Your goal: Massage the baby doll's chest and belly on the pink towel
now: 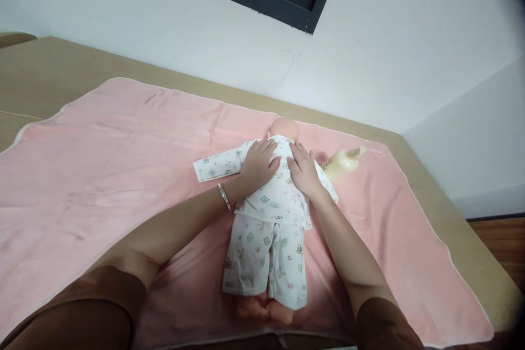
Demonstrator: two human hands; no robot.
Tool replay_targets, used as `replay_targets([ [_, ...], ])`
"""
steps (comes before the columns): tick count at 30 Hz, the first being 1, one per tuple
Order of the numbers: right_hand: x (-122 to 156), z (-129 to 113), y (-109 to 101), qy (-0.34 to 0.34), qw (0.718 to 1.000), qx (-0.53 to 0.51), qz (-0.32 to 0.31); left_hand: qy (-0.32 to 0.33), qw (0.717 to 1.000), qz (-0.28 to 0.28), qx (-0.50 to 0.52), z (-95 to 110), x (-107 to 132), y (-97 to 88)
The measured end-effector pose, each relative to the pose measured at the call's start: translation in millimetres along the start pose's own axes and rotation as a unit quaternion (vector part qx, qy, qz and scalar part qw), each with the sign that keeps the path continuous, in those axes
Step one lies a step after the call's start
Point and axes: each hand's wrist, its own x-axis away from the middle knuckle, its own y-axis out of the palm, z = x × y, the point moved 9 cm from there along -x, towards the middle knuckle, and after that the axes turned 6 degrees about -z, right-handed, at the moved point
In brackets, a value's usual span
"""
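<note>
A baby doll [284,128] lies stretched out on a pink blanket [135,136], its head toward the wall and its feet toward me. It wears a white patterned pajama top [276,199] and matching pants [250,254]. My left hand [260,164] rests flat on the left side of the top, near the shoulder. On the right side, my right hand [302,167] lies flat too, fingers extended on the cloth. Neither hand grips anything. One sleeve points out to the left; the doll's face is not visible.
A pale yellow glossy bottle-like object [346,159] lies on the blanket right of the doll. The wooden table [82,60] shows around the blanket's edges. Behind it stands a white wall [246,49] with a dark window frame [283,3].
</note>
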Motion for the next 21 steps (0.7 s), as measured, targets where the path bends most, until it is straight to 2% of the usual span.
replay_targets([
  [4,12,-18,-2,0.003,0.999,0.042,0.018,0.029,0.999,0.034,-0.023,11,3,-12.1],
  [9,26,-36,1,0.001,0.996,0.088,-0.003,0.023,0.997,0.026,-0.063,18,6,-17.2],
  [16,3,2,-2,0.026,0.999,0.037,0.0,-0.05,0.997,-0.02,-0.053,-5,0,1.1],
  [18,-3,6,-2,0.02,0.999,0.035,-0.001,-0.039,0.998,-0.029,-0.044,-5,-3,2.6],
  [21,-2,-2,-2,0.01,0.998,0.058,-0.009,0.023,0.998,-0.038,-0.037,7,-4,-0.4],
])
